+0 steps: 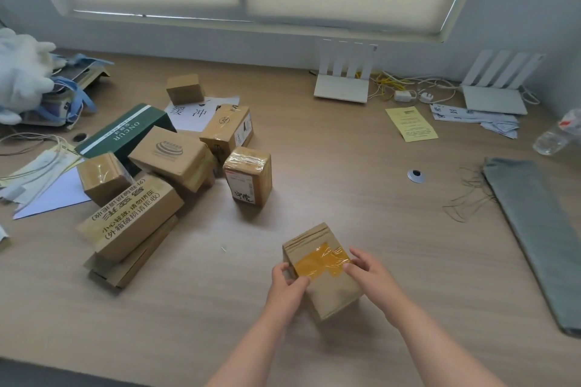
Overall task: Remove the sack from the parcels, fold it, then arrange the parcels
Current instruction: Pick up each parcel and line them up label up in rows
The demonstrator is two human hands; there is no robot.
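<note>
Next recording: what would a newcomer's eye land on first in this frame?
Front and centre, the left hand and right hand hold a taped cardboard parcel. Left of it on the wooden desk sprawls a jumbled pile of parcels, one dark green box among the brown ones. The grey sack lies flat along the desk's right edge.

Matt pale wood-grain bench (pixel 330 166), brown cardboard parcels (pixel 171 152) with glossy clear tape, shiny yellow tape patch (pixel 320 262), soft grey cloth sack (pixel 534 229), white glossy plastic routers (pixel 342 88).
</note>
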